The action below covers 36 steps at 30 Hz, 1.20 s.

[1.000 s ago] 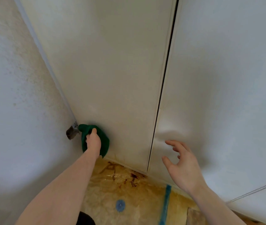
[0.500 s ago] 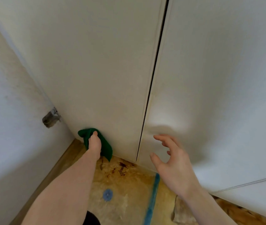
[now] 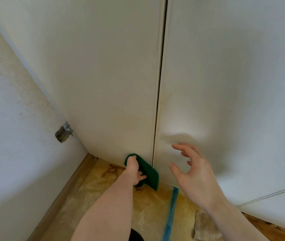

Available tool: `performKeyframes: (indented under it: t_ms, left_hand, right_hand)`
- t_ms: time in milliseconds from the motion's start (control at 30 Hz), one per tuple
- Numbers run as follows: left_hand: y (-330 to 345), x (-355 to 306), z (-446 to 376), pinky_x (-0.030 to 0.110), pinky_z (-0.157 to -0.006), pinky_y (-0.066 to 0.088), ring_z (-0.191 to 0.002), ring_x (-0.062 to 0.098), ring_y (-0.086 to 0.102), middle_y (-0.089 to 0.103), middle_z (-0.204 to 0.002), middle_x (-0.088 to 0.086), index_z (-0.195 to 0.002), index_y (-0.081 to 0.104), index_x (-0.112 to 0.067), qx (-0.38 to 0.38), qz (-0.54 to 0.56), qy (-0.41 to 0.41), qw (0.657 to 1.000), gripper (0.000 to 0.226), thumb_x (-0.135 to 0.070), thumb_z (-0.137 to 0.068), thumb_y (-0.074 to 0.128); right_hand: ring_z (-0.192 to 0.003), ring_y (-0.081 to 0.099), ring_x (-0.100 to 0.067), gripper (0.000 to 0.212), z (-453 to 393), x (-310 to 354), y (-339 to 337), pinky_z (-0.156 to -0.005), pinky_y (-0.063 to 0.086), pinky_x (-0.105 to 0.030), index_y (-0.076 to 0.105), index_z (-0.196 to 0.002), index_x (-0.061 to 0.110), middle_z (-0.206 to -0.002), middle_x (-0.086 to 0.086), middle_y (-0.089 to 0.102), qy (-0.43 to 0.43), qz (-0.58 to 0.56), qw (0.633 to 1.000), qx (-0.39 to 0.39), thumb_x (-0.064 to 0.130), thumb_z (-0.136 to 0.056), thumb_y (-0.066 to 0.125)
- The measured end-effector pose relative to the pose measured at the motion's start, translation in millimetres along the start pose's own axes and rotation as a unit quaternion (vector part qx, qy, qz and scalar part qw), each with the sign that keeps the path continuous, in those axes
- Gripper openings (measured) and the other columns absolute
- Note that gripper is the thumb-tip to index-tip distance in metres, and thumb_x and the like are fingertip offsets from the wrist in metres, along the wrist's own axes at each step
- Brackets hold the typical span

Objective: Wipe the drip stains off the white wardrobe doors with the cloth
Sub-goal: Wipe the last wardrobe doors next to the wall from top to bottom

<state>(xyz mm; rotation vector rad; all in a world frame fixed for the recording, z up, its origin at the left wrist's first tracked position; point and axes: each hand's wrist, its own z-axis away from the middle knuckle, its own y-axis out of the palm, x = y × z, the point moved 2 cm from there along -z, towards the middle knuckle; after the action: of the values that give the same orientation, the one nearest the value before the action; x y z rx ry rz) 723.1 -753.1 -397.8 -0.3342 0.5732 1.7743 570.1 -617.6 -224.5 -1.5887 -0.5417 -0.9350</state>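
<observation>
Our left hand (image 3: 135, 172) grips the soft green cloth (image 3: 147, 170), bunched against the bottom edge of the left wardrobe door (image 3: 103, 75), just left of the dark seam between the doors. Right of that seam, our right hand (image 3: 193, 174) hovers with fingers spread and relaxed, holding nothing, before the smooth white right wardrobe door (image 3: 233, 84). Below the seam, glossy plastic sheeting with a blue tape strip (image 3: 170, 214) covers the floor (image 3: 148, 209).

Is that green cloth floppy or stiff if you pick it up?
Probably floppy: the green cloth bunches where the left hand grips it, and its free end droops toward the floor. It looks thin, so likely light. It seems unlikely to slip on the door.
</observation>
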Motion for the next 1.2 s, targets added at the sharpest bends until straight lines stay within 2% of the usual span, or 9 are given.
performKeyframes:
  t_ms: [133, 267, 400, 700, 833, 933, 1000, 1100, 1200]
  left_hand:
    - [12, 11, 22, 0.056, -0.109, 0.039, -0.136, 0.042, 0.044, 0.037, -0.156, 0.018, -0.158, 0.026, -0.011, 0.097, -0.039, -0.044, 0.994, 0.062, -0.044, -0.105, 0.031]
    - [9, 0, 37, 0.056, -0.112, 0.038, -0.139, 0.043, 0.040, 0.034, -0.158, 0.017, -0.158, 0.022, -0.011, 0.106, -0.043, -0.036, 0.993, 0.062, -0.043, -0.106, 0.033]
    - [-8, -23, 47, 0.059, -0.111, 0.039, -0.132, 0.043, 0.046, 0.042, -0.150, 0.018, -0.156, 0.027, -0.012, 0.079, -0.013, 0.001, 0.997, 0.062, -0.043, -0.104, 0.040]
    - [-58, -87, 33, 0.046, -0.123, 0.022, -0.147, 0.032, 0.030, 0.028, -0.163, 0.009, -0.161, 0.016, -0.019, -0.066, 0.124, 0.112, 0.984, 0.083, -0.058, -0.096, 0.050]
    - [-78, -99, -1, 0.055, -0.118, 0.030, -0.142, 0.037, 0.038, 0.038, -0.157, 0.013, -0.155, 0.033, -0.017, -0.124, 0.061, 0.168, 0.976, 0.071, -0.053, -0.095, 0.043]
    - [-88, -89, -39, 0.056, -0.119, 0.026, -0.142, 0.032, 0.036, 0.036, -0.158, 0.005, -0.158, 0.025, -0.029, -0.133, 0.076, 0.156, 0.976, 0.082, -0.059, -0.086, 0.048]
    - [-82, -80, -46, 0.055, -0.119, 0.026, -0.142, 0.032, 0.036, 0.036, -0.158, 0.005, -0.159, 0.024, -0.027, -0.117, 0.069, 0.135, 0.981, 0.092, -0.063, -0.079, 0.051]
    - [-58, -69, -24, 0.055, -0.118, 0.031, -0.141, 0.034, 0.036, 0.036, -0.156, 0.008, -0.161, 0.017, -0.024, -0.121, 0.078, 0.126, 0.982, 0.070, -0.042, -0.101, 0.047]
    - [-46, -54, -27, 0.054, -0.114, 0.037, -0.140, 0.033, 0.038, 0.036, -0.156, 0.010, -0.161, 0.017, -0.021, -0.120, 0.091, 0.102, 0.983, 0.067, -0.036, -0.103, 0.046]
  right_hand:
    - [-0.122, 0.048, 0.004, 0.045, 0, 6, -1, -0.099, 0.036, -0.012, 0.057, -0.135, 0.037, -0.133, 0.027, 0.048, 0.000, 0.003, 1.000, -0.008, 0.027, -0.093, 0.070]
    - [-0.122, 0.049, 0.000, 0.045, 2, 9, -3, -0.096, 0.037, -0.015, 0.057, -0.135, 0.037, -0.133, 0.024, 0.048, 0.003, 0.003, 1.000, -0.015, 0.026, -0.093, 0.070]
    - [-0.121, 0.049, -0.002, 0.045, 3, 7, -8, -0.096, 0.040, -0.019, 0.057, -0.135, 0.038, -0.134, 0.023, 0.048, 0.015, -0.002, 1.000, -0.016, 0.025, -0.093, 0.070]
    - [-0.120, 0.049, -0.001, 0.043, 4, 5, -5, -0.097, 0.040, -0.021, 0.056, -0.133, 0.039, -0.131, 0.025, 0.047, 0.022, 0.004, 1.000, -0.011, 0.026, -0.094, 0.070]
    - [-0.119, 0.050, -0.001, 0.045, 0, 2, 0, -0.099, 0.039, -0.019, 0.056, -0.134, 0.038, -0.131, 0.025, 0.048, 0.023, 0.006, 1.000, -0.009, 0.024, -0.094, 0.071]
    - [-0.121, 0.051, -0.001, 0.046, -3, -4, 5, -0.099, 0.037, -0.017, 0.057, -0.134, 0.038, -0.132, 0.025, 0.048, 0.025, 0.007, 1.000, -0.002, 0.023, -0.093, 0.071]
    - [-0.121, 0.051, 0.000, 0.046, -5, -7, 7, -0.099, 0.037, -0.016, 0.057, -0.134, 0.039, -0.133, 0.026, 0.049, 0.026, 0.006, 1.000, -0.002, 0.024, -0.093, 0.071]
    - [-0.120, 0.050, 0.003, 0.045, -7, -10, 8, -0.098, 0.037, -0.014, 0.056, -0.133, 0.041, -0.131, 0.029, 0.048, 0.028, 0.000, 1.000, 0.002, 0.025, -0.093, 0.071]
    - [-0.121, 0.049, 0.006, 0.045, -8, -12, 7, -0.097, 0.037, -0.010, 0.056, -0.132, 0.043, -0.130, 0.033, 0.048, 0.021, -0.003, 1.000, 0.005, 0.027, -0.093, 0.071]
